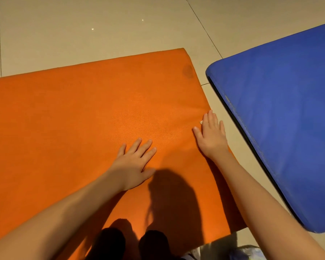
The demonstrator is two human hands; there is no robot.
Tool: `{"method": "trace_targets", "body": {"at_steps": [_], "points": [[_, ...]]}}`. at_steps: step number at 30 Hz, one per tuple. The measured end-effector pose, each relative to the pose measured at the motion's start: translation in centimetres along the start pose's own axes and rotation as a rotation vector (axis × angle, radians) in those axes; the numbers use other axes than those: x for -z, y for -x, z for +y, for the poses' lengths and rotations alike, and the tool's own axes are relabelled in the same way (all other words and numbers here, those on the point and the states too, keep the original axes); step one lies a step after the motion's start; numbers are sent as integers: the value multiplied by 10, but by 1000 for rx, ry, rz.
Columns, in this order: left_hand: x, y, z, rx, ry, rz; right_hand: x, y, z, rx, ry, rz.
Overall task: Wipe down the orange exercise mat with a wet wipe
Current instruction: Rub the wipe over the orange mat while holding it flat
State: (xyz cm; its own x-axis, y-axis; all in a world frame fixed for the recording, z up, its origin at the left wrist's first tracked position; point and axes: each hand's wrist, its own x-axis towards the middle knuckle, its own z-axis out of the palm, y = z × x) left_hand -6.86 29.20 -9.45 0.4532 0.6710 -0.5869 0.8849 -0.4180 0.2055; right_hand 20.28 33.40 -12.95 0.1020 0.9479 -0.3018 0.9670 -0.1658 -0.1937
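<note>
The orange exercise mat (79,113) lies flat on the tiled floor and fills the middle and left of the view. My left hand (133,162) rests flat on the mat near its centre, fingers straight and spread. My right hand (211,136) presses flat at the mat's right edge, fingers straight. A small white corner of the wet wipe (201,122) peeks out from under the right hand's fingers; the remainder is hidden beneath the palm. A dark smudge (188,71) marks the mat near its far right corner.
A blue mat (281,109) lies on the right, close to the orange mat's edge, with a narrow strip of beige tiled floor (101,25) between them. My dark feet (131,244) stand on the near edge. A plastic packet (250,253) sits at the bottom right.
</note>
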Motion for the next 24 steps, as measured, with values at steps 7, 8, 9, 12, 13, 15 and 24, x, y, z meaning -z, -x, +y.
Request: {"method": "trace_targets", "body": {"at_steps": [7, 8, 9, 12, 13, 15, 24], "points": [[-5, -2, -1, -18, 43, 66, -6, 0, -17, 90, 6, -11], [-6, -2, -1, -25, 43, 69, -5, 7, -11, 135, 31, 31], [-6, -2, -2, -31, 40, 71, -4, 15, -6, 155, 41, 69], [-7, -2, -4, -43, 26, 74, -7, 35, -3, 167, 53, 30], [-7, -2, -4, -47, 25, 75, -8, 37, -3, 170, 86, 1], [-6, -1, -4, -52, 28, 76, -8, 28, -2, 173, 150, -3], [4, -4, -7, -89, 37, 81, -5, 12, -26, 120, 74, 38]]}}
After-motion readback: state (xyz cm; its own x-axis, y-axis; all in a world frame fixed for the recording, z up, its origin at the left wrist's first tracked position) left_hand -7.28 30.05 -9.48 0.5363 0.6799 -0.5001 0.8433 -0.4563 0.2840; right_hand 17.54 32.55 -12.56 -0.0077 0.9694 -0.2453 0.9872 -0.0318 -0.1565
